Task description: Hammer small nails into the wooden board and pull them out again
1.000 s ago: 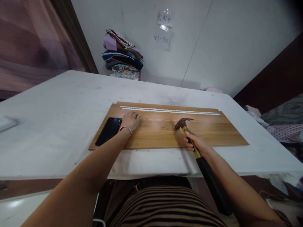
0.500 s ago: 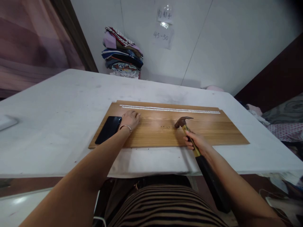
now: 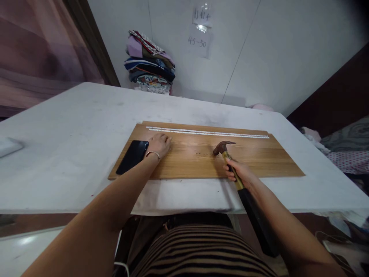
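Fingers (image 3: 230, 173) grip a claw hammer (image 3: 245, 196), brown-headed, yellow-necked, black below

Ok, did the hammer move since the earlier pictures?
No. Against the wooden board, the hammer shows no clear shift either way.

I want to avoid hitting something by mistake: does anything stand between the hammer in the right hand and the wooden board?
Nothing visible stands between the hammer and the wooden board. Small dark specks lie just left of the hammer's head; the left hand and the phone are farther left.
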`<state>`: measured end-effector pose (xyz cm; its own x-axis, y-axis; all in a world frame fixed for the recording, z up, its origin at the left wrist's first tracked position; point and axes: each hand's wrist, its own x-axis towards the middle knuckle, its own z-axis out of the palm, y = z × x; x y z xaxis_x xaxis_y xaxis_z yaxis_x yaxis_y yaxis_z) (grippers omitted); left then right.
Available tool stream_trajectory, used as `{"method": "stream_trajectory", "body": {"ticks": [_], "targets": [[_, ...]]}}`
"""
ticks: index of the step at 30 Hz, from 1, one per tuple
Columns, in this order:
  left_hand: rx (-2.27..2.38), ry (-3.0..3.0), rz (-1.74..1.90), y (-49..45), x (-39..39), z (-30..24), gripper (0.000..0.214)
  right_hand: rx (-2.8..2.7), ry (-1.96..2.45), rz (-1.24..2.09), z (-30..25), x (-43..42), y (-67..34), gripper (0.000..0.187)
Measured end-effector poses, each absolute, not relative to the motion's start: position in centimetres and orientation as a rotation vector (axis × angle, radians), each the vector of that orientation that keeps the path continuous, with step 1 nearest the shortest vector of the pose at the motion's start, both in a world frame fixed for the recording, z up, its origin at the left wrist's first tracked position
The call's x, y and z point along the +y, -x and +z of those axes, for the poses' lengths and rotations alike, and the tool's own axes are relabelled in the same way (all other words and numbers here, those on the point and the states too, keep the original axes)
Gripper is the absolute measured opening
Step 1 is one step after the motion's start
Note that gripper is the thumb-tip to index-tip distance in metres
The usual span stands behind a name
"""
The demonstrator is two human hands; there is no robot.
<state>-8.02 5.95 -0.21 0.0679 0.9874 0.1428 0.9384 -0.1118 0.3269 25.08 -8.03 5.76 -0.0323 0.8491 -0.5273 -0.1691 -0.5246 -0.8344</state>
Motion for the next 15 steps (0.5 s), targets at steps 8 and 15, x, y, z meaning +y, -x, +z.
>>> {"method": "stream_trajectory", "body": {"ticks": [8, 15], "targets": [[1.989, -2.195, 0.508, 8.08, 6.04, -0.46, 0.044, -0.751, 1.427, 1.664, 5.76, -8.12, -25.37, 0.047], [1.976, -2.205, 0.509, 8.16, 6.1, -0.46, 0.045, -0.744, 1.44, 1.7, 5.48, -8.01, -25.29, 0.045]]}}
